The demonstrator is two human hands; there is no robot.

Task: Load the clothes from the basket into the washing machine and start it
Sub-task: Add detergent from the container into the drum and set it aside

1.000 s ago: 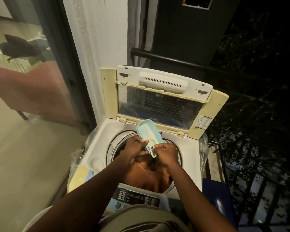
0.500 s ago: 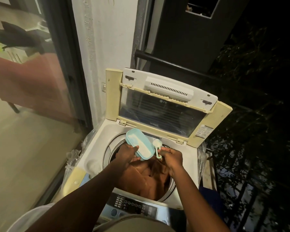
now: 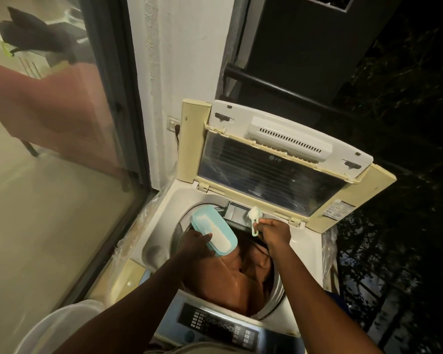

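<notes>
Overhead, a person's two bare arms reach over a top-loading washing machine whose lid stands propped open at the back, so the drum is free to be filled. Brown clothes already lie inside the drum, filling much of the round opening.

Just over the left rim of the drum, the left hand is wrapped around a pale blue tub of white powder, tipped with its open mouth towards the middle of the drum, probably so the other hand can dip into it easily. Over the back of the drum, the right hand pinches the handle of a small scoop heaped with white powder. That scoop hangs right at a small open tray set in the back rim of the drum, which looks like the detergent slot; judging by this, the powder is about to be tipped there.

Clothes lie below and between both hands, touching neither.

Nearer than the drum, the control panel runs along the front edge, untouched. A pale round basket shows at the front left of the drum; its contents cannot be seen.
</notes>
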